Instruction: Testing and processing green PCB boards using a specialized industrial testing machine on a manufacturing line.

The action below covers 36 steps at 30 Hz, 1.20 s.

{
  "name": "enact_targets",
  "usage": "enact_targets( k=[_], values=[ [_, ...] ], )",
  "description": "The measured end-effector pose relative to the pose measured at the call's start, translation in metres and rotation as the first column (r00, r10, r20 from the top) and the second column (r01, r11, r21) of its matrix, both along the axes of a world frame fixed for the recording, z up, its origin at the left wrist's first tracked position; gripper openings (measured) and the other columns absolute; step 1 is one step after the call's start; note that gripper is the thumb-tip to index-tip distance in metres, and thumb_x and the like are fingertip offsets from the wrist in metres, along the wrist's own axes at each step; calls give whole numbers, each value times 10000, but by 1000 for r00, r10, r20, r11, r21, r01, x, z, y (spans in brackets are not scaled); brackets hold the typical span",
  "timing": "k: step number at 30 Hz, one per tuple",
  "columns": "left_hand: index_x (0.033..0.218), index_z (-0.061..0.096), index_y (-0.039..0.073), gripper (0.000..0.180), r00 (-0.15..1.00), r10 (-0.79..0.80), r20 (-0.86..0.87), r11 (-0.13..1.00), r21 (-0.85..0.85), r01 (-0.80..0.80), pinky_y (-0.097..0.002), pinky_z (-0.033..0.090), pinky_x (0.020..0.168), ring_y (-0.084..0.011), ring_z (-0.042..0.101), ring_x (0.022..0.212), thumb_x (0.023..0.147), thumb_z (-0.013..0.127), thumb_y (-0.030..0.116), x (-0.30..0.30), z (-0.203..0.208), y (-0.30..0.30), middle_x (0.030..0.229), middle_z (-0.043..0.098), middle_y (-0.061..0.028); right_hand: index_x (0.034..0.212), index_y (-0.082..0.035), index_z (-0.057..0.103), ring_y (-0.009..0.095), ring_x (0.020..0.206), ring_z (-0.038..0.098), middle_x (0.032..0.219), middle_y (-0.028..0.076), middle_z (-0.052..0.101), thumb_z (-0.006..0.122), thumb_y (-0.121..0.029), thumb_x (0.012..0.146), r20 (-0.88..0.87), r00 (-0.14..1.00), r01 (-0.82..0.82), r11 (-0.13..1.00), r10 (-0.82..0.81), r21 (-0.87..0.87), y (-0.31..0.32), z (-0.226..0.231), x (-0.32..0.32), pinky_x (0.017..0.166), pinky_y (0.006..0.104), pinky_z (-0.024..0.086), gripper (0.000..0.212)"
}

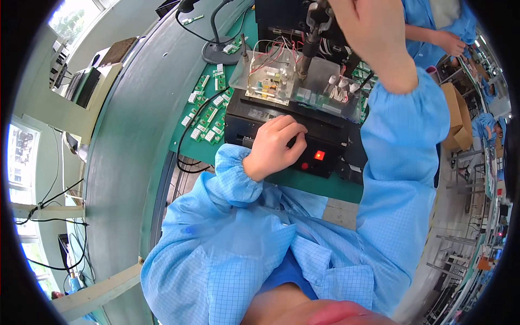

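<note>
Closest to the head camera I watch from afar, a blue checked smock (227,265) fills the foreground, its cuffs gathered at two bare hands held well apart. The left hand (276,145) lies at the front of a black fixture (327,140), its fingers loosely curled with a gap by the thumb; I cannot tell whether it pinches anything. The fixture sits on the green table (325,183) directly before the person, a red square light (320,155) glowing on its front beside a round red button (305,166). On top I see a wired circuit board (269,85) and, to its right, a clear plate (319,103). Beyond, the right hand (374,32) is raised beside a metal clamp (318,19), its fingers partly cut off by the upper edge, so I cannot tell how far open it is or whether it grips. Green boards (206,116) lie left of the fixture, with a round lamp base (219,51) behind them. Farther right stands an open cardboard box (456,116), near a co-worker in blue (420,54).
</note>
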<state>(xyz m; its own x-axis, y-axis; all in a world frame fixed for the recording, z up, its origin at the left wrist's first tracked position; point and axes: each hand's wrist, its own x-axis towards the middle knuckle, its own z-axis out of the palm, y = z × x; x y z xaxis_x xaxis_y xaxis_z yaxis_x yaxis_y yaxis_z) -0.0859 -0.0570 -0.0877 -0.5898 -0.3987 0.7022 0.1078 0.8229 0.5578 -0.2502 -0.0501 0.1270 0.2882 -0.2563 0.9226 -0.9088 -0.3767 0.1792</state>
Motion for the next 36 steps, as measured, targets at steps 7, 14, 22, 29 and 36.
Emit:
enact_targets(
  k=[7, 14, 22, 29, 36],
  values=[
    [854, 653, 38, 110, 998, 39, 41, 979, -203, -30, -378, 522, 708, -275, 598, 854, 747, 659, 66, -23, 22, -5, 897, 595, -74, 683, -3, 655, 180, 542, 578, 595, 87, 628, 471, -436, 968, 668, 722, -556, 725, 179, 407, -71, 43, -106, 541, 323, 418, 550],
    [1135, 570, -23, 402, 932, 272, 239, 906, -389, -164, -409, 541, 775, -351, 550, 1070, 793, 609, 185, -36, 19, -10, 1167, 553, -222, 781, -18, 683, 210, 666, 617, 661, 106, 615, 667, -361, 903, 430, 769, 193, 813, -473, 549, -30, -2, -79, 603, 332, 473, 364],
    [1106, 571, -26, 336, 924, 228, 307, 939, -319, -126, -431, 549, 732, -358, 561, 1044, 801, 601, 113, -50, 22, -6, 1147, 523, -192, 700, 22, 578, 90, 516, 411, 535, 73, 482, 599, -194, 946, 501, 723, 164, 822, -476, 545, 147, -85, -30, 490, 310, 336, 328],
    [1137, 570, -5, 370, 948, 264, 178, 922, -336, -194, -410, 550, 739, -353, 527, 1104, 768, 597, 19, -51, 16, -10, 1174, 499, -192, 656, 24, 588, 54, 518, 421, 545, 33, 532, 578, -119, 943, 676, 469, 226, 817, -569, 531, 214, -205, 16, 472, 258, 308, 321],
    [935, 617, 78, 201, 982, 185, 41, 964, -199, -174, -406, 530, 745, -309, 573, 985, 745, 663, 28, -43, 12, -6, 1019, 559, -104, 661, 20, 579, 35, 542, 387, 541, -5, 485, 569, -125, 960, 747, 365, 210, 831, -555, 515, 217, -260, 44, 480, 247, 283, 333]
  ],
)
